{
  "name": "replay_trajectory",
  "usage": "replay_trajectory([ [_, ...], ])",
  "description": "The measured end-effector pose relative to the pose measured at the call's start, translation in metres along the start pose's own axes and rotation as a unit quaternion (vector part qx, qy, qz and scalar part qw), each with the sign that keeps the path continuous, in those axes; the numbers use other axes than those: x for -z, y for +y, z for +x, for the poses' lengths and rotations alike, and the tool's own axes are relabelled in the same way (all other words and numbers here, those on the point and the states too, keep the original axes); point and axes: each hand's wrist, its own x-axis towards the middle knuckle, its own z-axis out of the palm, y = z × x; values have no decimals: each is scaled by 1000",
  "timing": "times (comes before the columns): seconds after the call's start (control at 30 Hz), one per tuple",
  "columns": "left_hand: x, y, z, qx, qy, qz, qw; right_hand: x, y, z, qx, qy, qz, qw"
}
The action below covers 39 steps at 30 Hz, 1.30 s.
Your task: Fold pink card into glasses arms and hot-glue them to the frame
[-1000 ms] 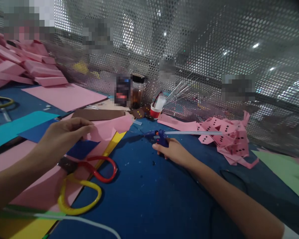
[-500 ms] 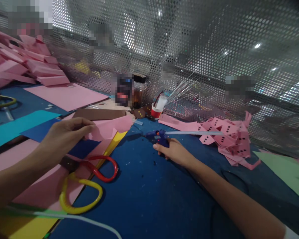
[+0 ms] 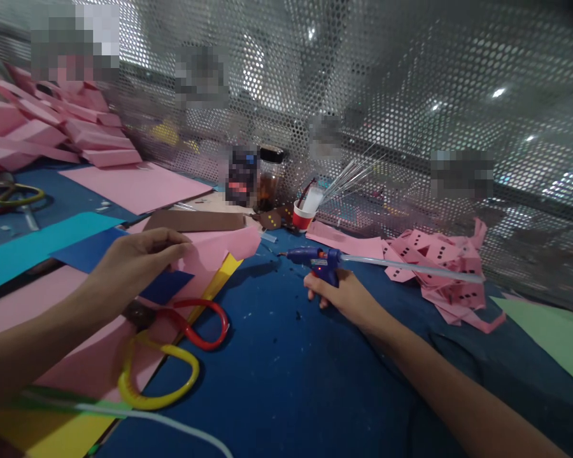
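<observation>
My right hand (image 3: 337, 292) is wrapped round the handle of a blue glue gun (image 3: 315, 257). The gun's nozzle points left, and a long clear glue stick (image 3: 410, 267) sticks out of its back. My left hand (image 3: 155, 251) is closed, thumb against fingers, at a pink paper strip (image 3: 219, 245); its fingertips meet on the pink paper. Beneath that hand lie blue paper (image 3: 169, 286) and pink sheets (image 3: 93, 356). Scissors with one red and one yellow handle (image 3: 160, 375) rest on the sheets, close to my left wrist.
Along the mesh wall stand a lidded jar (image 3: 270, 178) and a red and white cup (image 3: 303, 216) with clear sticks. Pink dotted strips (image 3: 439, 261) lie at right, green paper (image 3: 544, 331) beyond. More pink strips (image 3: 95, 133) and scissors (image 3: 16, 194) are at left.
My right hand has moved slightly right with the glue gun, which now shows more side-on. The view has shifted a little, and my left hand keeps its place on the paper.
</observation>
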Motion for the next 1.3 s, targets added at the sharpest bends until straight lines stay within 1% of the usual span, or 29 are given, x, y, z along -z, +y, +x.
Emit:
replay_trajectory([
  [0.2, -3, 5, -7, -25, -60, -18, 998, 2, -21, -14, 18, -2, 36, 999],
  [0.3, -6, 6, -11, -40, -83, -43, 995, 0, -30, -22, 24, -15, 49, 998],
  [0.4, -9, 7, -14, -45, -100, -60, 992, -4, -34, -28, 28, -26, 65, 997],
  [0.67, -9, 10, -20, -39, -140, -77, 986, -9, -29, -27, 25, -28, 48, 998],
  [1.13, -12, 12, -21, -43, -154, -104, 982, -10, -27, -28, 19, -24, 12, 999],
  [1.3, -11, 11, -22, -40, -164, -104, 980, -12, -26, -29, 16, -27, 21, 999],
])
